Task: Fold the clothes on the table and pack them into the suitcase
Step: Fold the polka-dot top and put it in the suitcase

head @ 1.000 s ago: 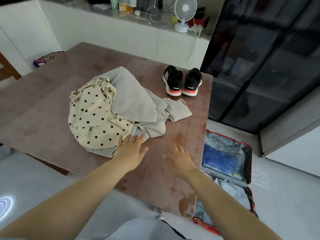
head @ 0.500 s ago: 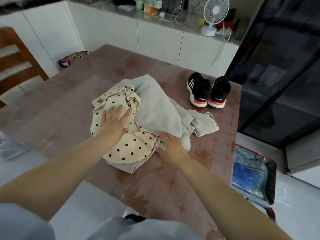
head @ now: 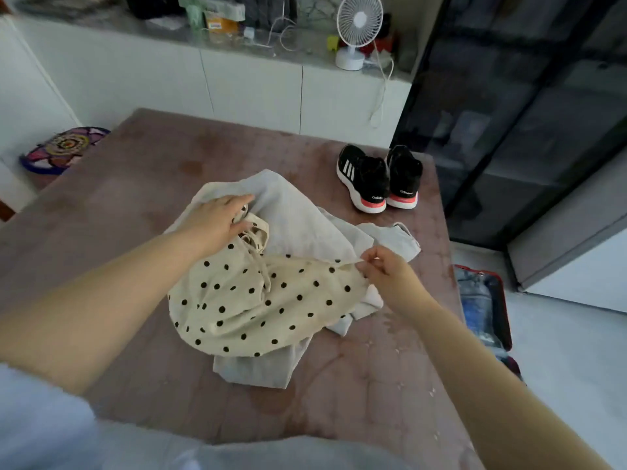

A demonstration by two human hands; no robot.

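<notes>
Hands, flat on the pile half a second ago, now work the dotted cloth (head: 251,300). The right hand (head: 386,276) pinches its edge between thumb and forefinger. The left hand (head: 217,220) lies at its drawstring end, fingers fairly straight; I cannot tell if it grips. Likely the cloth is being freed from the grey cloth (head: 295,215) beneath; folding has yet to begin. Both lie mid-table (head: 135,184), shoes (head: 380,178) beyond. The suitcase (head: 481,300) lies open on the floor, right; a fan (head: 359,28) stands on the counter.
</notes>
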